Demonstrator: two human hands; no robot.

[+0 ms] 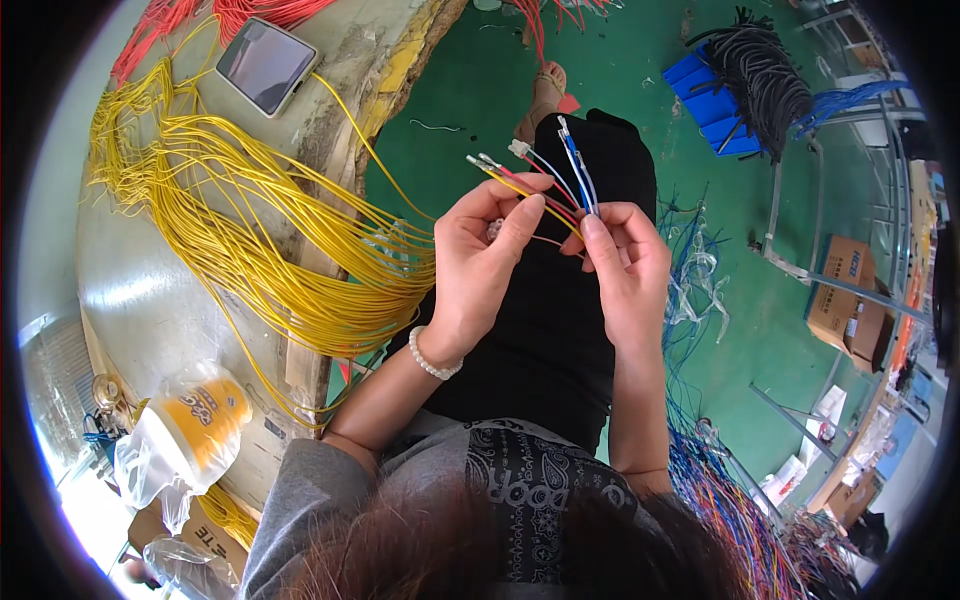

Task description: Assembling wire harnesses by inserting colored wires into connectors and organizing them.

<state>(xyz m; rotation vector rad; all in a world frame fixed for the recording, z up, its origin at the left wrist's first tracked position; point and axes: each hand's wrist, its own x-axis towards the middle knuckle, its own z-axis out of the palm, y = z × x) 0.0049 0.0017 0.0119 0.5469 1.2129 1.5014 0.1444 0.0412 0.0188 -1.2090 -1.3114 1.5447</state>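
Observation:
In front of my body, my left hand (492,240) pinches red and yellow wires (510,177) between thumb and forefinger. Their bare metal terminals stick out past the fingertips. Close beside it, my right hand (625,255) grips blue and white wires (573,160), whose metal-tipped ends point upward. A small white connector (519,148) on thin wires stands between the two groups. The red and yellow wires run across from one hand to the other. Where the wires continue below my fingers is mostly hidden.
A large bundle of yellow wires (250,270) drapes over the worn table (130,245) at left. A phone (267,66) and a bagged yellow cup (205,415) sit there. Blue wires (685,370) hang at my right. Black tubing (755,85) lies over a blue bin (705,100); cardboard boxes (845,300) stand beyond.

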